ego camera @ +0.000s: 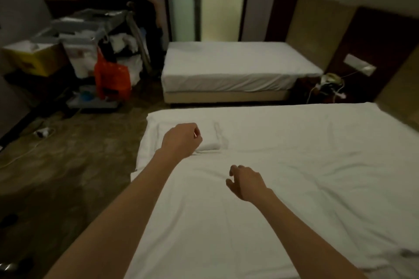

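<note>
1. Smoothing looks mostly done: white sheet [294, 165] lies spread, faint wrinkles left.
2. Folded towel [210, 139] lies at ten o'clock, beneath left hand [181, 140], fingers curled, grip unclear.
3. Right hand [247, 183] hovers, fingers loosely curled, empty.

Two beds: near bed [294, 176], far bed [226, 63]. One folded towel [212, 140], maybe pillow. One cart [90, 36]. One orange bag [111, 79].

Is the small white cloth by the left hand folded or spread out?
Folded: the white cloth lies as a thick rectangle on the bed sheet, beside the left hand.
</note>
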The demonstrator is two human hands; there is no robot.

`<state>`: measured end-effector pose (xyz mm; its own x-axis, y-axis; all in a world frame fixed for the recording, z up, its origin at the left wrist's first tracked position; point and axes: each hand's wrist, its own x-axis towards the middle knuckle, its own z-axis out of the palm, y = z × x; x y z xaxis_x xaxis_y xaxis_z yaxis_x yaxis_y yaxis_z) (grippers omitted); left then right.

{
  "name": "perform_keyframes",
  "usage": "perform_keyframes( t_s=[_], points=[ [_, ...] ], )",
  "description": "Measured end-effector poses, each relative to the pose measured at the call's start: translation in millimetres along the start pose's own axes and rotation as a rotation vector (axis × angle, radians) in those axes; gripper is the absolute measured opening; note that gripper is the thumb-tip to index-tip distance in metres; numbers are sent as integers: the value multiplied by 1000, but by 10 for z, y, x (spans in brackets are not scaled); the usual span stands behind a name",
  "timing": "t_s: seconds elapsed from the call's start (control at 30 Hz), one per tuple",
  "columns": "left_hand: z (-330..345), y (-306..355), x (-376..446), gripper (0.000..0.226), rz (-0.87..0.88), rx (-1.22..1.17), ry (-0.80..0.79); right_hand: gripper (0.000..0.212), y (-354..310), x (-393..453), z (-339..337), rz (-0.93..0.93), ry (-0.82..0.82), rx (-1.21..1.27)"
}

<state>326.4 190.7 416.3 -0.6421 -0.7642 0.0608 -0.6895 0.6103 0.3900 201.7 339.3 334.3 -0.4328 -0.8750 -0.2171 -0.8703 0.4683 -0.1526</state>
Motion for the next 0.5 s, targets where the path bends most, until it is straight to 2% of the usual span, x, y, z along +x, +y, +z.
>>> perform_keyframes(
  t_s=[0.13, 0.33, 0.4, 0.5],
  points=[
    [209, 489, -245, 23, 30, 58, -66, 38, 303, -233, -421, -1, 107, 42],
    [921, 1112, -671, 24, 15, 118, -181, 36, 1005, -587, -1091, -60, 322, 93],
    [1146, 1372, -797, 25, -9, 123, -224, 35, 1313, -735, -1148, -67, 334, 90],
    [1390, 1805, -938, 24, -31, 82, -256, 36, 1864, -960, -982, -26, 239, 38]
  ],
)
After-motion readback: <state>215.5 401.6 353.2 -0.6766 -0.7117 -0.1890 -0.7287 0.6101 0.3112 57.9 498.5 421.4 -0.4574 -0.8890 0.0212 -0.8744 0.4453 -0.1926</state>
